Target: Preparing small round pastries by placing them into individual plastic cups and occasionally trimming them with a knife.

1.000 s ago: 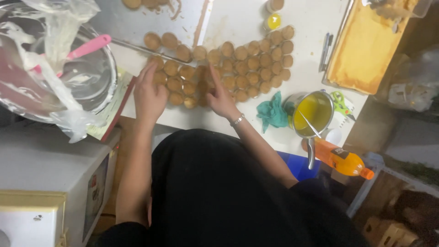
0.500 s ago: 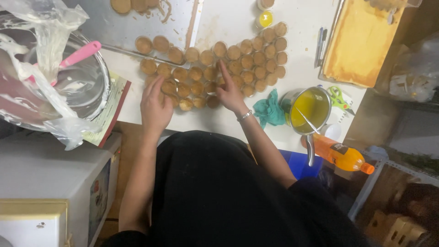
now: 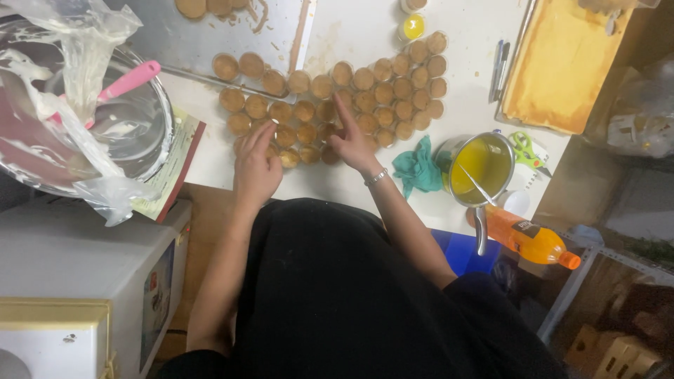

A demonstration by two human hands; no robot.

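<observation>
The white bench (image 3: pixel 365 21) carries a wide patch of small round brown-filled cups (image 3: pixel 365 98), packed rim to rim from about ten o'clock across to one o'clock of the hands. Both hands rest on its near edge. The left hand (image 3: pixel 256 165) lies open, fingers stretched forward over the cups at the lower left, gripping nothing. The right hand (image 3: pixel 351 137) is also released, its forefinger pointing up into the middle rows, with a bracelet (image 3: pixel 377 177) at the wrist. To handle these cups well, I judge that light fingertip touches from above serve best, since any sideways push would shove the neighbours out of line.

At nine o'clock stands a big steel mixing bowl (image 3: pixel 144 130) draped with a smeared plastic bag (image 3: pixel 84 49), a pink-handled spatula (image 3: pixel 130 81) inside. At two o'clock lies a tray of yellow sponge sheet (image 3: pixel 562 60). At three o'clock sits a steel pot of yellow liquid (image 3: pixel 481 165), close enough for the right elbow to catch, with a teal cloth (image 3: pixel 418 168) beside it. An orange drink bottle (image 3: pixel 530 238) lies at four o'clock.
</observation>
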